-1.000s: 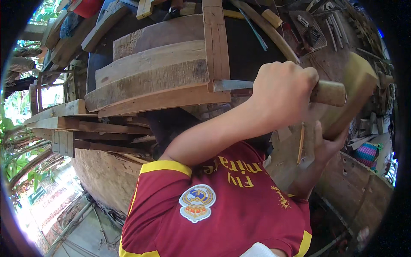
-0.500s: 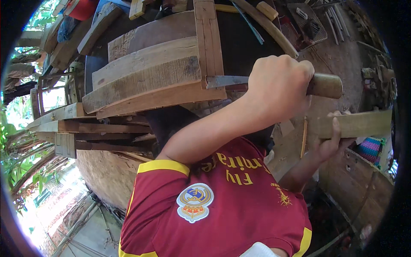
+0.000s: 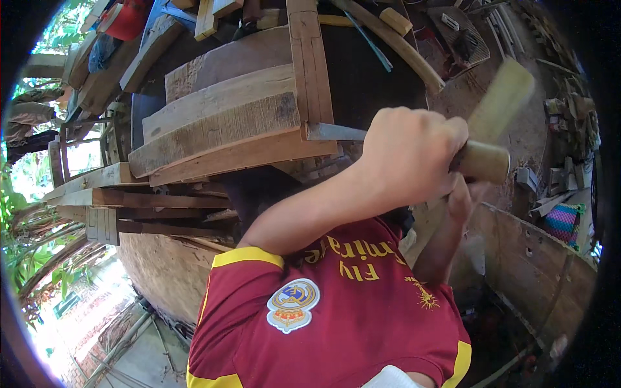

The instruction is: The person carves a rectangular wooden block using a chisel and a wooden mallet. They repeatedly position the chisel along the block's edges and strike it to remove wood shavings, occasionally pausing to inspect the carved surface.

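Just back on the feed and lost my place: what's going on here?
A person's left grip holds a chisel, its tip at the side of a narrow wooden board. The right grip holds a wooden block, blurred, by the chisel's handle; whether they touch isn't clear. Curved timbers lie left of the board.

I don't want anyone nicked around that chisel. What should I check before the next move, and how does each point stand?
1. Left hand closed round the chisel: ok.
2. Blade showing beyond that hand: ok.
3. Blade's tip seated against the marked beam: cannot tell; they overlap in this view.
4. Right hand's grip on the wooden block fully visible: not ok; the chisel's handle hides part.
5. Short left sleeve clear of the blade: ok.
6. Beam secured: cannot tell; no clamp shows.
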A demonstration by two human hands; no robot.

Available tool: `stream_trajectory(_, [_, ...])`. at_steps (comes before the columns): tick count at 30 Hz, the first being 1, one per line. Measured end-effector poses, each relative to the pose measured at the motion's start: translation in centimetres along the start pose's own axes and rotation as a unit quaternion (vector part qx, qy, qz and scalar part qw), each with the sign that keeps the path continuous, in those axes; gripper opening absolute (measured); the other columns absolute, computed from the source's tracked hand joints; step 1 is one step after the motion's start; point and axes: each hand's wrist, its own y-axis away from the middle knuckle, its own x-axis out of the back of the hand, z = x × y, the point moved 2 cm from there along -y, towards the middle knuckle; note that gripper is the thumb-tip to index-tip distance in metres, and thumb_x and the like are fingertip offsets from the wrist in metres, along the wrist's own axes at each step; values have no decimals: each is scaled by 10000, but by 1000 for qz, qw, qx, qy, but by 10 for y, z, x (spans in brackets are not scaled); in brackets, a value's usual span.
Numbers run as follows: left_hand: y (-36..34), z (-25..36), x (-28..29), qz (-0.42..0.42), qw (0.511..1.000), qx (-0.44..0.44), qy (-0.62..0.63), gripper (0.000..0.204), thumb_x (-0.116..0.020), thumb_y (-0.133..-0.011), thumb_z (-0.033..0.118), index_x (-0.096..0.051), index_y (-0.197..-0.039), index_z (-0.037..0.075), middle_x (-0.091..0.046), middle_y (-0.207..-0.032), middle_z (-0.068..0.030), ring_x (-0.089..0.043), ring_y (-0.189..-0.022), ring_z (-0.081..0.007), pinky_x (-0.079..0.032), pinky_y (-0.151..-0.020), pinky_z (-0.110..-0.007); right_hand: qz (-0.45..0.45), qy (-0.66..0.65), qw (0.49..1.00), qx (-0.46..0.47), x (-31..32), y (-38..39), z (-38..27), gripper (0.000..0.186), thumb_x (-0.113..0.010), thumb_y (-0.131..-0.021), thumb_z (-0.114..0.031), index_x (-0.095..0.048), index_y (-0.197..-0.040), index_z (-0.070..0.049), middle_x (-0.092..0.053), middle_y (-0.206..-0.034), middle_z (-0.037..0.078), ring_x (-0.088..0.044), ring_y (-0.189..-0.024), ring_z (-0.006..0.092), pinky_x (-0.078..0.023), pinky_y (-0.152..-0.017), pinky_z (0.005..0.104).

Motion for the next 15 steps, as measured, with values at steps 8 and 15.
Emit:
stream_trajectory(8, [28,15,12,-14,991,-126,37,405,-802,-488,155,-569,-817,122,-561,-709,-33,-627,-630,-267,-495,-519,-397,-81,53,994,53,-124,-45,-54,585,-841,-764,-134,-552,-1262,-33,-645,-1049,54,-606,-960,158,-492,-875,327])
stream_trajectory(15, [28,16,23,-30,986,-140,88,302,-762,-566,183,-568,-778,91,-577,-657,-47,-648,-596,-252,-491,-481,-409,-202,84,971,98,-196,-89,-48,852,-930,-678,-325,-524,-1348,11,-672,-1188,139,-642,-1089,213,-502,-977,355])
